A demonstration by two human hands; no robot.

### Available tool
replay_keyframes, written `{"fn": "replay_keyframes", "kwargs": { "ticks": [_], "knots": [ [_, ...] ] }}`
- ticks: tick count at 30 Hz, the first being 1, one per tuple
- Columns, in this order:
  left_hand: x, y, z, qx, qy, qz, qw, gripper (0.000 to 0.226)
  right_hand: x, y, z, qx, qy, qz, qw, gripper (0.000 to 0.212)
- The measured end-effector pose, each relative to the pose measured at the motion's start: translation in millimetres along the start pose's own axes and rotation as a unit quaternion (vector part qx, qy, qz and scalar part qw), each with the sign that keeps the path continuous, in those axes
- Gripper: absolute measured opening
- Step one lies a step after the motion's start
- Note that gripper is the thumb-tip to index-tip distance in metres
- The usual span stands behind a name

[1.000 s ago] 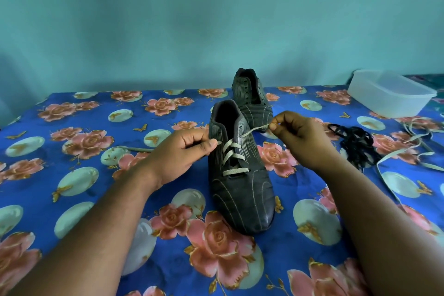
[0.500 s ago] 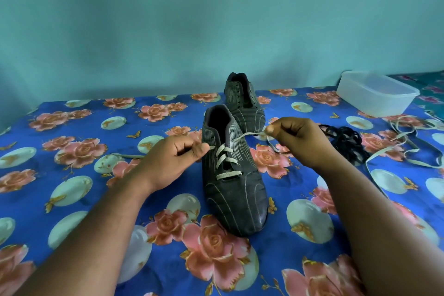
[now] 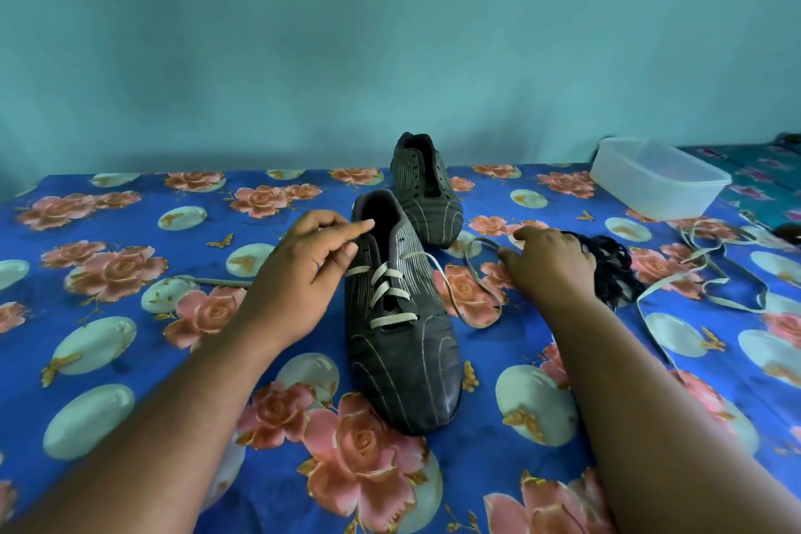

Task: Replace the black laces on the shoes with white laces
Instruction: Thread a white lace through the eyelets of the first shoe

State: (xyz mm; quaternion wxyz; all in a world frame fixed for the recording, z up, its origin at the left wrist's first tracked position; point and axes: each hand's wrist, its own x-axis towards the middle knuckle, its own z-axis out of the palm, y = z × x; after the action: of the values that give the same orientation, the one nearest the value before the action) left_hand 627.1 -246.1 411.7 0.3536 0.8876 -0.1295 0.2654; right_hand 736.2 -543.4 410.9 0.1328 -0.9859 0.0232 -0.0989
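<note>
Blue rose-print cloth (image 3: 130, 360) carries at frame centre 1 dark leather shoe (image 3: 403, 338), steadied by loose left hand (image 3: 299, 286), while right hand (image 3: 550, 260) pinches its soft, limp white lace (image 3: 472, 273), best gripped near its stiff tip.

Blue flowered cloth (image 3: 130, 360) over the whole surface. Directly on it: near shoe (image 3: 403, 343) in the middle, half laced in white; second shoe (image 3: 427, 195) just behind, unlaced; black laces (image 3: 615, 264) heaped to the right; loose white lace (image 3: 711, 277) beyond them; clear plastic box (image 3: 659, 178) at far right.
</note>
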Motion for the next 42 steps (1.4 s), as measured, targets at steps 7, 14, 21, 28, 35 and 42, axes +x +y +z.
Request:
{"fn": "replay_keyframes", "kwargs": {
  "ticks": [7, 14, 21, 28, 35, 42],
  "knots": [
    [-3, 8, 0, -0.018, -0.008, -0.029, 0.999, 0.035, -3, 5, -4, 0.089, 0.047, -0.017, 0.995, 0.013],
    [-2, 6, -1, -0.085, -0.019, -0.056, 0.995, 0.025, -24, -19, -29, 0.528, -0.018, -0.064, 0.847, 0.007],
    [-2, 9, -3, -0.114, -0.029, -0.054, 0.992, 0.022, -40, -30, -38, 0.651, -0.22, -0.183, 0.703, 0.051],
    [-4, 16, 1, -0.133, -0.036, -0.046, 0.989, 0.018, -56, -49, -33, 0.52, -0.059, -0.281, 0.804, 0.012],
    [-6, 23, 6, -0.141, -0.058, -0.033, 0.988, 0.018, -63, -71, -19, 0.394, 0.099, -0.39, 0.826, 0.01],
    [-4, 27, 9, -0.092, -0.02, -0.011, 0.996, 0.019, -65, -76, -16, 0.414, 0.121, -0.316, 0.845, 0.015]
  ]
}}
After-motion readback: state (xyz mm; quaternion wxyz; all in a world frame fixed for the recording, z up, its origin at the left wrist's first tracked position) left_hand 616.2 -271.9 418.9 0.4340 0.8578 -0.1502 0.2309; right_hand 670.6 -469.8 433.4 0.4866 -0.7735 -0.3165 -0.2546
